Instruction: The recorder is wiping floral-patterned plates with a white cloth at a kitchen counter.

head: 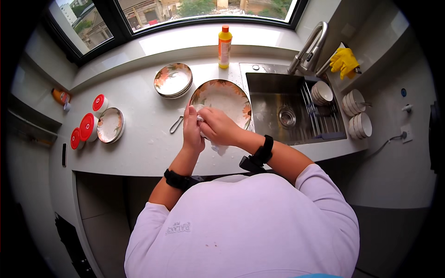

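Observation:
Both hands meet over the near left edge of a large floral plate [222,92], around a crumpled white cloth or paper towel [219,148]. My left hand [192,130] grips it from the left with fingers upright. Pinching it from the right is my right hand [220,127]. The cloth's loose end hangs below the hands. Whether a smaller item is inside the cloth is hidden. A thin metal loop [176,124] shows just left of my left hand; its other end is hidden behind the hand.
Stacked floral plates [173,79], smaller dishes [110,125] and red-lidded containers [88,127] stand left. A yellow bottle [225,48] is behind the large plate. At right is a steel sink [267,104] with a faucet [313,45], a bowl stack [322,93] and yellow gloves [344,62]. More bowls [360,125] stand beyond.

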Motion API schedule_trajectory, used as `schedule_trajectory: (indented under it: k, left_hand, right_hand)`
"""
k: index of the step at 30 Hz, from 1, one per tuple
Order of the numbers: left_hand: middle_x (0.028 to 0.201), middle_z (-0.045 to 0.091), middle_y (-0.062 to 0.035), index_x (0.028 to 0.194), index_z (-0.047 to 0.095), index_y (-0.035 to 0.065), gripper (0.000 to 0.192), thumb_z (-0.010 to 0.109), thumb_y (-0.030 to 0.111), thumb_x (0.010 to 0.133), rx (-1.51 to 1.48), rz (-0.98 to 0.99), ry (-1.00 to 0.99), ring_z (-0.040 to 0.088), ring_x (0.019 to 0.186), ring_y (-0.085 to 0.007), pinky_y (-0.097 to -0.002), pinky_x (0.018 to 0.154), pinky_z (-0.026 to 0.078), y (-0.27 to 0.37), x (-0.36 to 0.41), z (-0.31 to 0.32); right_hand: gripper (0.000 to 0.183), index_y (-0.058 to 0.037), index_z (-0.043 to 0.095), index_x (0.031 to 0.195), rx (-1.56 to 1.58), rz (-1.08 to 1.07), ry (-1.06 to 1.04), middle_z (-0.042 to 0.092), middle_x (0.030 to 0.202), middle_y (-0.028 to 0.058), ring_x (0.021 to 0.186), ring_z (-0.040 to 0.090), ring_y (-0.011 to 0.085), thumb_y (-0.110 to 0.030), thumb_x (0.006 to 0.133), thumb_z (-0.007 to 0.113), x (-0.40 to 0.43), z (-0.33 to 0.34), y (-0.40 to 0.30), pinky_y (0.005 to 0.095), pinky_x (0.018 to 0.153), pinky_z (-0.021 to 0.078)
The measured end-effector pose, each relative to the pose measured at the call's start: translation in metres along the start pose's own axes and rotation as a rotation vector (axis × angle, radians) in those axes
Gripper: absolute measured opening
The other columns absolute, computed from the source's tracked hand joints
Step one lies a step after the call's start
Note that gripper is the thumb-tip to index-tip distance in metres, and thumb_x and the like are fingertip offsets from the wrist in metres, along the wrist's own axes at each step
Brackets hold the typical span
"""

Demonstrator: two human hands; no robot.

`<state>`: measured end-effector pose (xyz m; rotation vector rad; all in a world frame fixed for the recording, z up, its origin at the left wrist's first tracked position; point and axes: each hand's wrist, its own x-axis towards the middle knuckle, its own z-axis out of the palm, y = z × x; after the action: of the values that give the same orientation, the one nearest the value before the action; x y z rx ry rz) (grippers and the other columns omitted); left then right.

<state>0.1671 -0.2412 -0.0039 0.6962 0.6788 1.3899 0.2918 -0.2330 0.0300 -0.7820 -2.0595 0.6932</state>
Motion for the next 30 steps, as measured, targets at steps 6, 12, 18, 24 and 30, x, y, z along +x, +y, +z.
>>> schedule_trajectory:
  k: [6, 12, 18, 24, 30]
  left_hand:
    - [0.133, 0.049, -0.0111, 0.143, 0.031, 0.0040, 0.051, 0.039, 0.035, 0.103, -0.010, 0.010, -0.059, 0.051, 0.116, -0.0188, -0.0315, 0.097, 0.043, 0.006, 0.001, -0.001]
    - [0.136, 0.047, -0.0109, 0.141, 0.034, 0.0022, 0.048, 0.041, 0.030, 0.102, -0.039, 0.073, -0.091, 0.046, 0.124, -0.0204, -0.0346, 0.103, 0.039, 0.019, -0.002, 0.003]
    - [0.137, 0.046, -0.0109, 0.142, 0.034, 0.0030, 0.047, 0.042, 0.027, 0.102, -0.014, 0.102, -0.116, 0.046, 0.125, -0.0208, -0.0349, 0.104, 0.038, 0.017, -0.005, 0.008]
    - [0.142, 0.041, -0.0116, 0.145, 0.026, 0.0045, 0.050, 0.033, 0.031, 0.104, 0.062, 0.111, -0.128, 0.045, 0.127, -0.0220, -0.0357, 0.105, 0.039, 0.006, -0.002, 0.012]
    - [0.136, 0.046, -0.0149, 0.144, 0.029, 0.0036, 0.052, 0.040, 0.034, 0.102, 0.024, 0.042, -0.038, 0.050, 0.121, -0.0229, -0.0337, 0.100, 0.043, 0.016, 0.004, -0.008]
  right_hand:
    - [0.017, -0.0026, 0.052, 0.088, -0.172, 0.003, -0.066, 0.057, 0.084, 0.0152, 0.080, 0.054, 0.0378, -0.018, 0.081, 0.055, -0.005, -0.004, -0.002, 0.0461, 0.072, 0.0431]
    - [0.017, -0.0078, 0.059, 0.088, -0.439, 0.030, -0.323, 0.059, 0.084, 0.0096, 0.081, 0.058, 0.0305, -0.022, 0.079, 0.058, -0.032, -0.046, -0.001, 0.0421, 0.077, 0.0440]
    - [0.022, -0.0068, 0.056, 0.101, -0.741, 0.078, 0.150, 0.056, 0.103, 0.0096, 0.100, 0.055, 0.0295, -0.016, 0.082, 0.059, -0.015, -0.043, 0.022, 0.0399, 0.089, 0.0401]
    - [0.047, -0.0057, 0.044, 0.129, -0.457, 0.110, 0.344, 0.038, 0.133, 0.0168, 0.126, 0.033, 0.0393, -0.025, 0.089, 0.057, 0.006, 0.005, 0.023, 0.0541, 0.106, 0.0225]
    - [0.044, -0.0064, 0.044, 0.135, -0.091, -0.015, -0.180, 0.040, 0.141, 0.0178, 0.134, 0.033, 0.0340, -0.025, 0.095, 0.048, -0.008, 0.000, 0.003, 0.0551, 0.113, 0.0136]
